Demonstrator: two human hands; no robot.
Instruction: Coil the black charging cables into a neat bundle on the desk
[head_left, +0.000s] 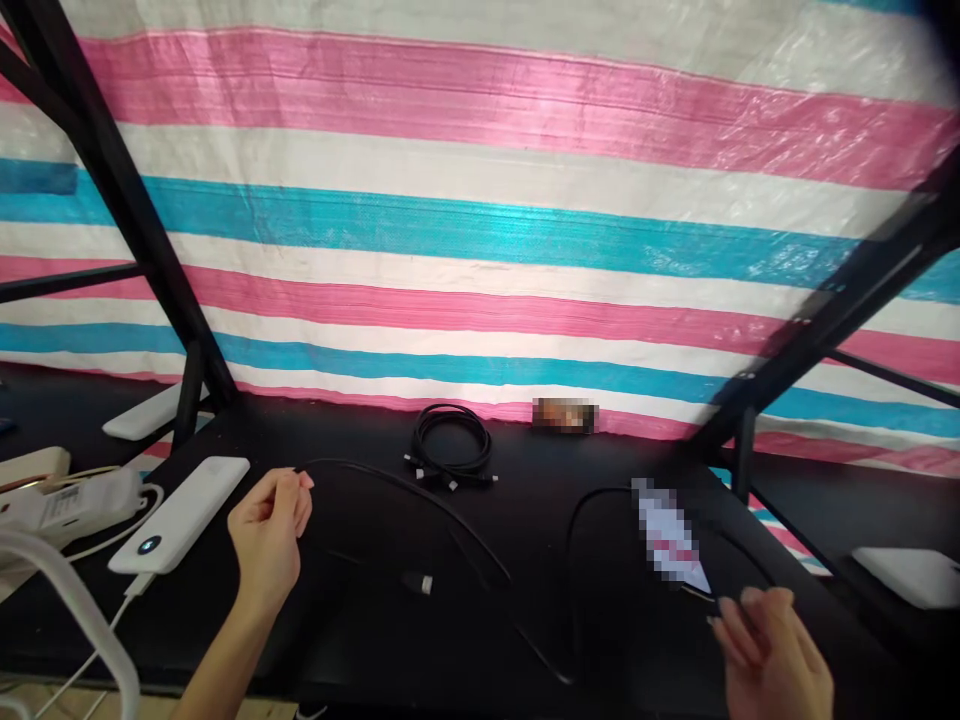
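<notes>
Across the black tabletop (360, 660), what looks like one black cable (420, 490) is running in a slack bend between two hands; parts are fading into the dark surface, so continuity cannot be confirmed.

Left hand (268, 540), one: fingers curling inward, thumb pressing against fingertips with no visible gap, apparently pinching one end of the cable.

Right hand (772, 650), one: fingertips drawing together, slightly blurred, seemingly gripping the cable at the far side; the exact hold is hiding behind the fingers.

Coiled cable (452, 470), one: lying at the rear, pale-tipped ends showing.

Dark plug (418, 582), one: resting mid-table, pale tip facing right; ownership uncertain.

Pixelated panel (671, 535), one: lying near the right hand, the cable seeming to pass behind it.

White power bank (180, 515), one: sitting beside the left hand, a white lead (140, 585) plugging into its near end.

Risks, as judged: a hard pull could be snagging the bend on the panel and dragging it; slack could be catching the dark plug; a wide left-hand swing could be knocking the power bank and straining its lead.
</notes>
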